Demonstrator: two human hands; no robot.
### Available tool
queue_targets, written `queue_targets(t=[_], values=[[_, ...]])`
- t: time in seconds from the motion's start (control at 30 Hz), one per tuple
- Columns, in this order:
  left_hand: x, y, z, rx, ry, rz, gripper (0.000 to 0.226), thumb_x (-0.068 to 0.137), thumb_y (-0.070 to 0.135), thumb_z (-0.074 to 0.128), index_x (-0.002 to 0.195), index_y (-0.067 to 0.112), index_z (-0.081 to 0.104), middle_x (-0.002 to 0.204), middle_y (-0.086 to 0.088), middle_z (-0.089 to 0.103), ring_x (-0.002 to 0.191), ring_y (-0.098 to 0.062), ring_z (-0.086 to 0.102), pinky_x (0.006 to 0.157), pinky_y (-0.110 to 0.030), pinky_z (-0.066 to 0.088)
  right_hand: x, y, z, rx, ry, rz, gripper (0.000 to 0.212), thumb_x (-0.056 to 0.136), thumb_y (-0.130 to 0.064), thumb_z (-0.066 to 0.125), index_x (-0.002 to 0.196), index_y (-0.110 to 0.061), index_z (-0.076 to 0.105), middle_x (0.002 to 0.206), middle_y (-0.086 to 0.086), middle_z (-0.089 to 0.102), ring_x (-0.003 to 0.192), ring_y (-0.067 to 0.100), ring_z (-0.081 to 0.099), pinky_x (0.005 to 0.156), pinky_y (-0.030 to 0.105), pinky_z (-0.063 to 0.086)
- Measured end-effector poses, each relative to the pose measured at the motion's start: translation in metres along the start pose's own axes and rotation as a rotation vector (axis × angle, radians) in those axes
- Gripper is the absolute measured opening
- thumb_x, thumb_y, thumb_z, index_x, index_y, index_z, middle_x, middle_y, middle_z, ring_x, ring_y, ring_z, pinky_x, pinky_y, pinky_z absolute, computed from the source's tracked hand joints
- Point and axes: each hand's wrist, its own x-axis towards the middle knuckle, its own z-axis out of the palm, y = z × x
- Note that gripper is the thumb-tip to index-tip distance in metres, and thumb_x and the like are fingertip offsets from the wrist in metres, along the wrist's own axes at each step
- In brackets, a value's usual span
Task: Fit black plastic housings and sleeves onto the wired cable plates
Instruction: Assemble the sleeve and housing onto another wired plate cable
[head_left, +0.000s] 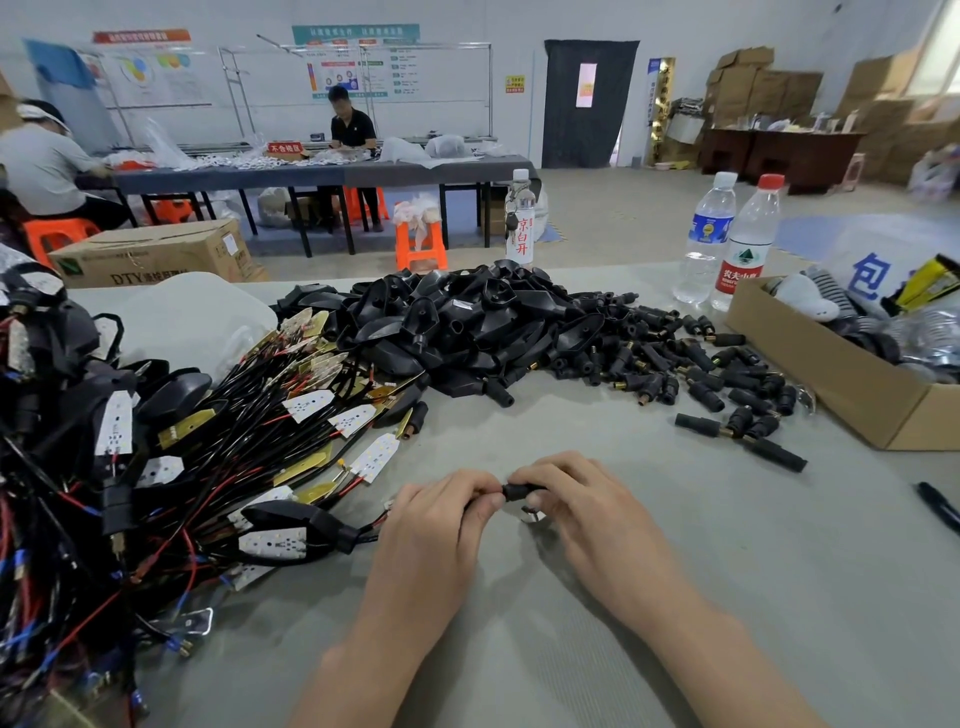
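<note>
Sleeve (521, 490) sits on my side of the housing pile (467, 322), pinched by my right hand (576, 512); my left hand (436, 525) grips its wire (374, 527). I reckon a skewed push could kink that wire or jam halfway.

Both bare to the forearm — left hand (431, 527), right hand (587, 514).

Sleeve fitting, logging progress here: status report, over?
Left hand and right hand both pinching black sleeve. Housing pile behind, clear of hands.
</note>
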Motion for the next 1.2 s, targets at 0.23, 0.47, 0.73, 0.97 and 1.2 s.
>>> queue_targets(t=[0.23,0.47,0.73,0.97,1.2], values=[[-0.002,-0.007,-0.006,0.126,-0.052,0.014,0.017,0.087,0.027,0.075,0.099,0.026,0.063,0.079,0.016,0.066,0.079,-0.001,0.062,0.08,-0.03,0.043,0.0,0.011,0.003,0.02,-0.019,0.055,0.026,0.102,-0.027,0.048,0.122,-0.039,0.059,0.103,-0.012,0.057,0.091,0.016,0.058,0.079,0.024,0.043],[-0.001,-0.01,-0.004,0.155,-0.044,0.103,0.003,0.09,0.025,0.065,0.093,0.027,0.063,0.084,0.019,0.061,0.076,-0.002,0.058,0.077,-0.023,0.036,0.001,0.013,0.008,0.049,-0.009,0.07,0.022,0.103,-0.031,0.047,0.118,-0.04,0.06,0.104,-0.015,0.059,0.093,0.013,0.058,0.081,0.025,0.044],[0.001,-0.011,0.001,0.097,-0.028,0.1,0.024,0.095,0.033,0.045,0.093,0.022,0.066,0.085,0.016,0.064,0.078,-0.005,0.057,0.075,-0.021,0.034,0.0,0.009,0.009,0.098,-0.01,0.058,0.024,0.102,-0.033,0.046,0.12,-0.048,0.048,0.103,-0.017,0.056,0.093,0.014,0.058,0.082,0.033,0.049],[0.002,-0.009,-0.006,0.177,-0.062,0.131,0.025,0.095,0.038,0.047,0.097,0.023,0.066,0.087,0.016,0.067,0.079,-0.007,0.063,0.079,-0.026,0.038,0.0,0.008,0.011,0.121,-0.005,0.043,0.024,0.103,-0.03,0.046,0.12,-0.047,0.049,0.101,-0.019,0.054,0.093,0.008,0.056,0.08,0.028,0.048],[0.001,-0.017,-0.014,0.412,-0.065,0.135,0.029,0.094,0.034,0.041,0.089,0.023,0.068,0.077,0.014,0.066,0.068,-0.014,0.064,0.079,-0.031,0.036,0.002,0.013,0.0,0.044,0.089,0.149,0.039,0.099,-0.044,0.03,0.117,-0.034,0.063,0.099,-0.016,0.059,0.091,0.016,0.057,0.084,0.033,0.046]])
